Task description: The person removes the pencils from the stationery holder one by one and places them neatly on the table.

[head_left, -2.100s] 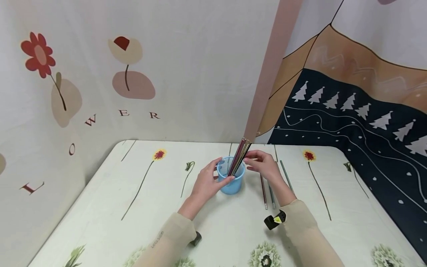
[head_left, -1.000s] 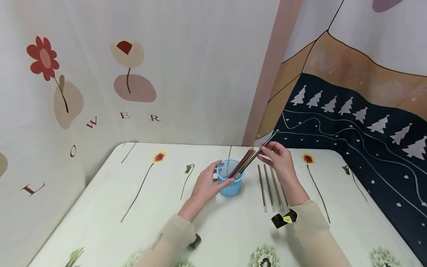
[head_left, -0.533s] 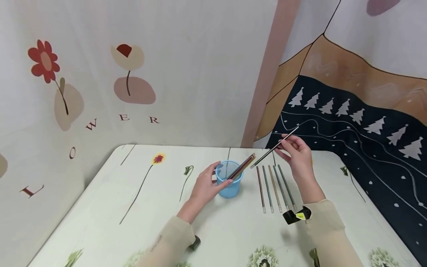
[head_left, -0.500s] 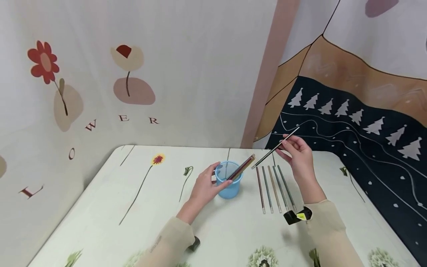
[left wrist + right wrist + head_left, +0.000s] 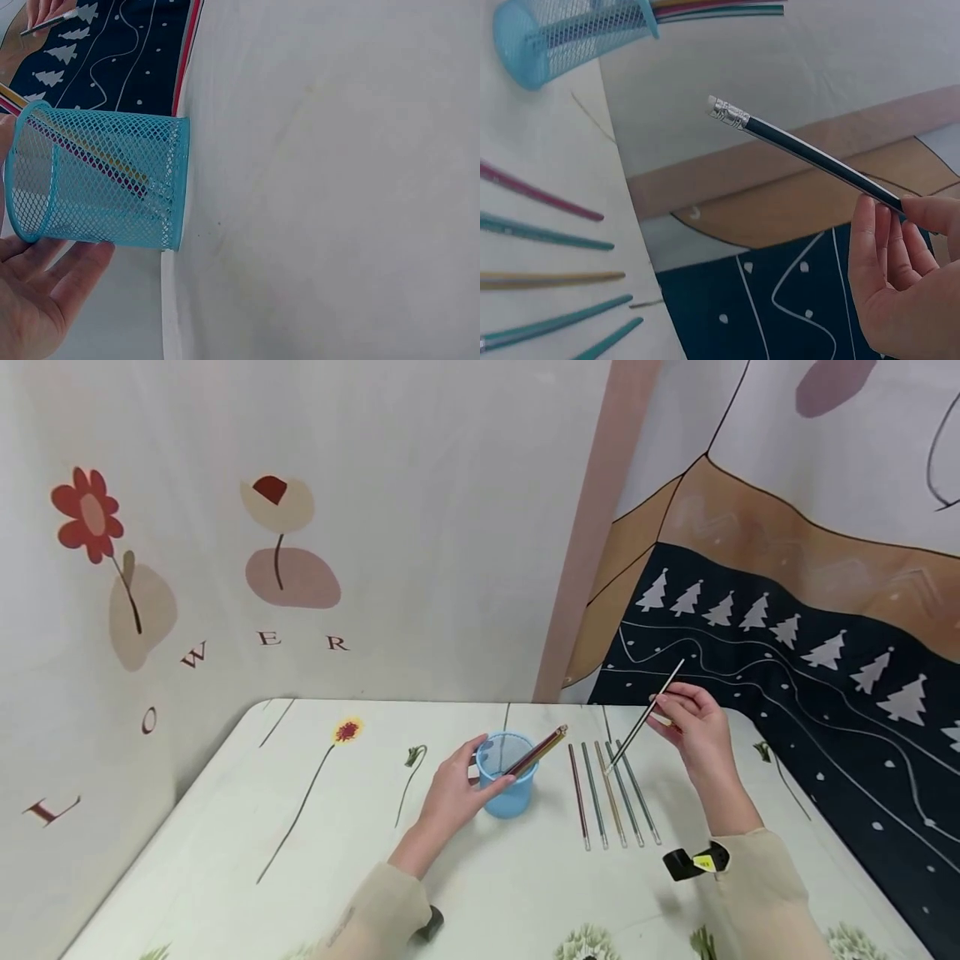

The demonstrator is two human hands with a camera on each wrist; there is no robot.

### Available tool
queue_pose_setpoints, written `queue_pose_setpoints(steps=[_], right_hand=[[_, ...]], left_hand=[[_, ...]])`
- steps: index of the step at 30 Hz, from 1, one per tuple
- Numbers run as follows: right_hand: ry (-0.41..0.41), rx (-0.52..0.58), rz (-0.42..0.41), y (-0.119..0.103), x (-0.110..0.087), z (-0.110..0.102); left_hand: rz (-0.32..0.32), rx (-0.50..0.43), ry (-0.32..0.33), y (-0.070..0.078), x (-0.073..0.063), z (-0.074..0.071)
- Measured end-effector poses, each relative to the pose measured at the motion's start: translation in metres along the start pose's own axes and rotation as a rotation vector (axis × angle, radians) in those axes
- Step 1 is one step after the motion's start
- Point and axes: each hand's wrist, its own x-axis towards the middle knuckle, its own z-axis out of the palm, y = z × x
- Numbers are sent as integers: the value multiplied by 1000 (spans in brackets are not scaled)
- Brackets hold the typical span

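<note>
Head view: we see the left hand (image 5: pixel 452 795) curled round a blue mesh cup (image 5: pixel 507 799), a bundle of pencils (image 5: pixel 538 752) leaning out rightward. The right hand (image 5: pixel 699 732) pinches a tilted dark pencil (image 5: pixel 646 717) above the table (image 5: pixel 510 889), near five pencils (image 5: pixel 611 794) lying side by side.

Left wrist: we note fingers against the mesh.

Right wrist: we find thumb and fingertips together on the shaft, eraser end outward.

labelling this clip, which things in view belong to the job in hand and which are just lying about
Seem part of the job:
blue mesh cup, in the left hand
pencils leaning in the cup
dark pencil in the right hand
row of five pencils

Seem mere surroundings:
flower-printed table cover
tree-printed navy cloth
black wrist camera (worn)
</note>
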Motion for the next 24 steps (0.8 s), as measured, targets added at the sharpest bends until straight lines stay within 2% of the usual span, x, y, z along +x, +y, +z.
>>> queue_pose_setpoints(steps=[5,11,18,24], right_hand=[[-3,-16,8,2,-2,-13],[-18,-49,25,5,-3,-28],[29,-104,106,14,2,-41],[10,-121,143,23,5,-50]], left_hand=[[22,3,-2,-1,-1,0],[20,6,-4,-1,0,-1],[18,22,-11,-1,0,-2],[16,13,-9,-1,0,-2]])
